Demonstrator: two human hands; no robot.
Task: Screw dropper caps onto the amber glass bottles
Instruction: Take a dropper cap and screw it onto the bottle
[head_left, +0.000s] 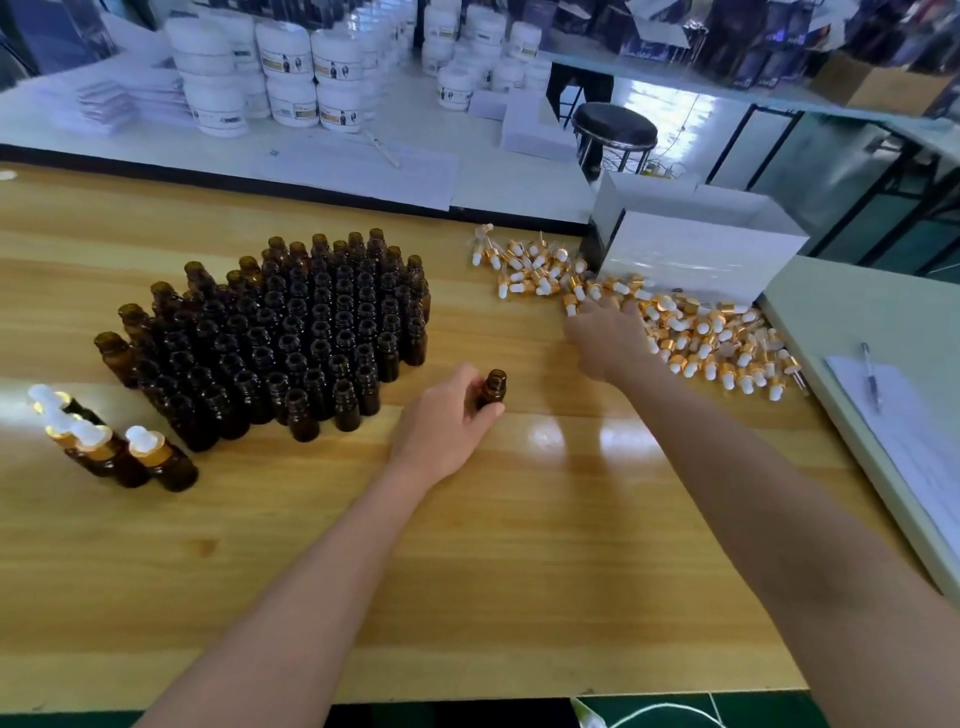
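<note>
My left hand (449, 421) grips one uncapped amber bottle (492, 388), upright at the middle of the wooden table (519, 545). My right hand (605, 338) reaches out over the pile of gold-and-white dropper caps (696, 332) at the right, fingers spread and touching the caps; I cannot see a cap held in it. A dense block of several open amber bottles (291, 332) stands left of centre. Several capped bottles (111, 447) stand at the far left.
A white cardboard box (696, 249) sits behind the cap pile. On the pale side table at right lie a paper sheet (904, 431) and a pen (870, 376). Behind the table are white jars (291, 78) and a black stool (613, 127).
</note>
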